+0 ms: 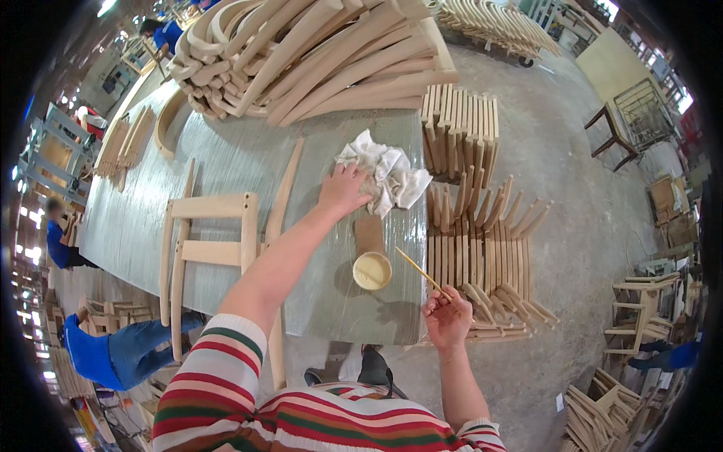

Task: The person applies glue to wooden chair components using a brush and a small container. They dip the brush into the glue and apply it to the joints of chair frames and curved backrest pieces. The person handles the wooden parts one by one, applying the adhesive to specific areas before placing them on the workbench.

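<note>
Left hand: on white cloth, can't tell grip
Right hand: pinches thin stick
Cup: pale contents, near stick
Wooden frame: left of cup

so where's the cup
In the head view, just below centre: the cup is on the table, at the brown pad's near end, left of the right hand's stick.

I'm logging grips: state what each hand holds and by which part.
The right hand holds a thin yellowish stick toward its near end. The left hand lies on a crumpled white cloth; whether it grips cannot be told.
</note>
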Demonstrator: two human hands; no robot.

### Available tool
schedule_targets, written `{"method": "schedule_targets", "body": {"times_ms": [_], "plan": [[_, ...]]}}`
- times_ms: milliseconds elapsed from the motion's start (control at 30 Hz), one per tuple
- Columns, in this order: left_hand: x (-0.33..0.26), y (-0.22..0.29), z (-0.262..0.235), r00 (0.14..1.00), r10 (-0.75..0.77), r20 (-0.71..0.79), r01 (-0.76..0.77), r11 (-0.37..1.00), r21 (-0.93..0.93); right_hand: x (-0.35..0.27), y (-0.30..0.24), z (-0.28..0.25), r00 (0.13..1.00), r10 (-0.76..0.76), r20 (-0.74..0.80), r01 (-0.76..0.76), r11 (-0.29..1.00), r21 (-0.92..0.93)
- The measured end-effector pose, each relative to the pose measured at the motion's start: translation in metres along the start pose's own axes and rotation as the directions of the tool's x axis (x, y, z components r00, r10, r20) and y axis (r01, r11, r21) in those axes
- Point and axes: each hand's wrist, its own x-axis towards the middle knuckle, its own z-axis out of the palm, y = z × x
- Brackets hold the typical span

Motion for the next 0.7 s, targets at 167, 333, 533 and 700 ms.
{"method": "schedule_targets", "body": {"times_ms": [167,333,533,700], "plan": [[0.02,-0.036,0.012,0.991,-0.025,-0.134,0.002,0.985,-0.173,0.015,-0.009,0.005,0.989,-0.099,0.113,0.093,0.994,0.053],[0.028,-0.038,-0.024,0.813,-0.44,0.381,0.386,-0.082,-0.919,0.056,-0.012,0.041,0.96,-0.26,0.101,0.275,0.946,-0.172],[0.01,-0.019,-0.046,0.86,-0.294,0.417,0.191,-0.573,-0.797,0.125,0.041,0.113,0.884,-0.324,0.339,0.45,0.785,-0.425],[0.024,0.009,-0.08,0.816,-0.209,0.539,0.177,-0.797,-0.578,0.114,0.082,0.137,0.392,-0.296,0.871,0.897,-0.086,-0.433]]}}
